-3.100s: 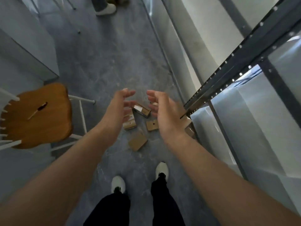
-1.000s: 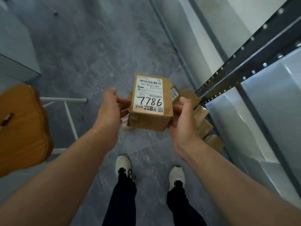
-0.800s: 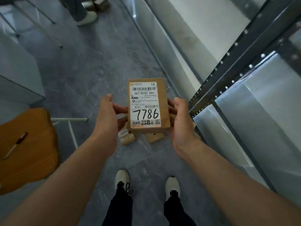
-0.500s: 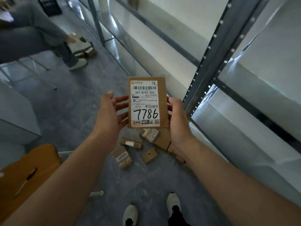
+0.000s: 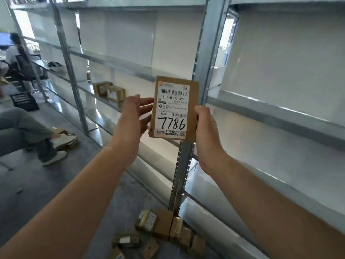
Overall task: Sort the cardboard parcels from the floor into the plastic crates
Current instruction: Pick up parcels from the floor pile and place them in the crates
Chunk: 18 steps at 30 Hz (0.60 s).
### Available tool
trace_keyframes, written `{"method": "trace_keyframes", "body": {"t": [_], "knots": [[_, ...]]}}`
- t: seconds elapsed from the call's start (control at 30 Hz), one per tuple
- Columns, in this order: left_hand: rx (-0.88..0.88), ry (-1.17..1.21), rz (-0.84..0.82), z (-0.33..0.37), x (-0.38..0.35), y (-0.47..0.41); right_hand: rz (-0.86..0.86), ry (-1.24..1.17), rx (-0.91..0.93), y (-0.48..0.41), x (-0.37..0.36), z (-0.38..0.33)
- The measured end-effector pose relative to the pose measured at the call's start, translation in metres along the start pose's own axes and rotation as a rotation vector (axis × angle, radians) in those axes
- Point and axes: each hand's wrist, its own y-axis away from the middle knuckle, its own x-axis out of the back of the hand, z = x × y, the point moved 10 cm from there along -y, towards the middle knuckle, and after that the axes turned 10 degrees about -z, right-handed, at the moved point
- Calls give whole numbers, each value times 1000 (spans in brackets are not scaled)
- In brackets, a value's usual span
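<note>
I hold a flat cardboard parcel (image 5: pixel 174 109) upright at chest height, its white label with a handwritten "7786" facing me. My left hand (image 5: pixel 135 116) supports its left edge with fingers spread behind it. My right hand (image 5: pixel 204 126) grips the right edge, thumb at the front. Several small cardboard parcels (image 5: pixel 158 228) lie in a heap on the grey floor below, by the foot of a shelf post. No plastic crate shows in this view.
A metal shelving rack (image 5: pixel 203 53) with white back panels fills the view ahead and to the right. Two parcels (image 5: pixel 109 90) sit on a shelf to the left. A seated person's legs (image 5: pixel 33 135) are at the left, another person farther back, and a black crate-like object (image 5: pixel 24 100).
The view has swung up from the floor to the shelves. The parcel, picked up from the heap with both hands, has risen from low over the floor to chest height.
</note>
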Motion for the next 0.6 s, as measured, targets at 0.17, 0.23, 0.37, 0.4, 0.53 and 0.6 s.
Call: {"method": "trace_keyframes", "body": {"t": [0.17, 0.23, 0.37, 0.4, 0.53, 0.6], "knots": [[-92, 69, -104, 59, -69, 27, 65, 149, 109, 34, 57, -87], [-117, 88, -142, 75, -99, 38, 109, 176, 136, 49, 79, -113], [-142, 120, -263, 103, -166, 58, 201, 208, 205, 82, 130, -161], [-146, 135, -300, 109, -183, 61, 231, 204, 216, 90, 145, -171], [-134, 185, -455, 126, -249, 69, 380, 241, 234, 122, 201, -199], [-124, 201, -543, 130, -280, 73, 484, 266, 246, 141, 225, -211]]}}
